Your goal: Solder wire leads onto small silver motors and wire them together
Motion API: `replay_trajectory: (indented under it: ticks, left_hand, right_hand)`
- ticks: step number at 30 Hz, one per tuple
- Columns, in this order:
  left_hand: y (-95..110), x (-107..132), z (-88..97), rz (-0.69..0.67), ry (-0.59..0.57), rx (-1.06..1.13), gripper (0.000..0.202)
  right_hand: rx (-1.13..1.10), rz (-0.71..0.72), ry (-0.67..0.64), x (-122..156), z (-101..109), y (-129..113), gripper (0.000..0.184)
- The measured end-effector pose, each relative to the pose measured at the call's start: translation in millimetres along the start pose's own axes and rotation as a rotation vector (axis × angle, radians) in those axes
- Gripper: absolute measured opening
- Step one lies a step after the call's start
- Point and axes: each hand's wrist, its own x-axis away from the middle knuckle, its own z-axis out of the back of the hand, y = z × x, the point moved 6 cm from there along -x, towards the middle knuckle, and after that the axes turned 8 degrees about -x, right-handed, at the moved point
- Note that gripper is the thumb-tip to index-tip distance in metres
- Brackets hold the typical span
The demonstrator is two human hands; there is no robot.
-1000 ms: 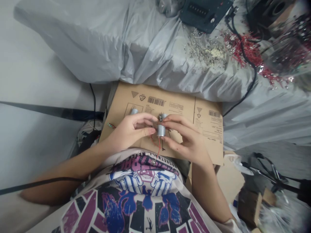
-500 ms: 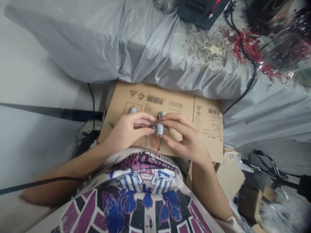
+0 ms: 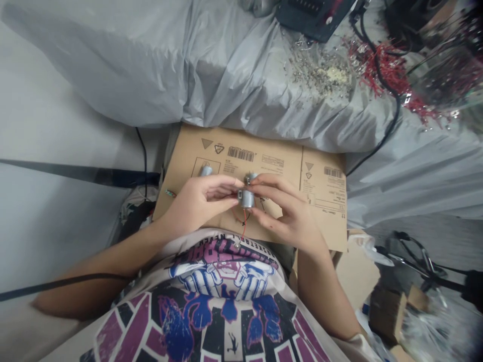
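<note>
Over the cardboard, both hands meet at a small silver cylindrical motor point(image 3: 247, 198). My right hand point(image 3: 289, 203) has its fingers and thumb around the motor's right side. My left hand point(image 3: 199, 201) pinches a small dark part with a pale rectangular face point(image 3: 240, 194) against the motor's left side. A red wire point(image 3: 245, 221) hangs below the motor towards the shirt and ends in a small metal piece point(image 3: 237, 245). Just beyond my fingertips a second motor point(image 3: 252, 177) is partly hidden. Another motor point(image 3: 206, 170) stands behind my left hand.
The printed cardboard point(image 3: 324, 201) forms the work surface. Behind it, a raised bench under grey plastic sheeting point(image 3: 234, 90) carries a dark box point(image 3: 307, 20), red wire pieces point(image 3: 392, 70) and a black cable point(image 3: 396, 110). Cartons and plastic bags point(image 3: 430, 322) lie at lower right.
The small part in my left hand has turned and moved up against the motor's left side. The hanging wires have shifted slightly; my right hand stays almost where it was.
</note>
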Motion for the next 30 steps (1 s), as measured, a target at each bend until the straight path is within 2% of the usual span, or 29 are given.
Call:
replay_trajectory:
  ticks: [18, 30]
  left_hand:
    - [-14.3, 3.4, 0.5, 0.057, 0.173, -0.028, 0.031]
    - [-16.0, 3.9, -5.7, 0.061, 0.182, 0.017, 0.022]
  right_hand:
    - [0.070, 0.017, 0.044, -0.2, -5.0, 4.7, 0.036]
    - [0.074, 0.010, 0.052, 0.1, -7.5, 5.4, 0.038]
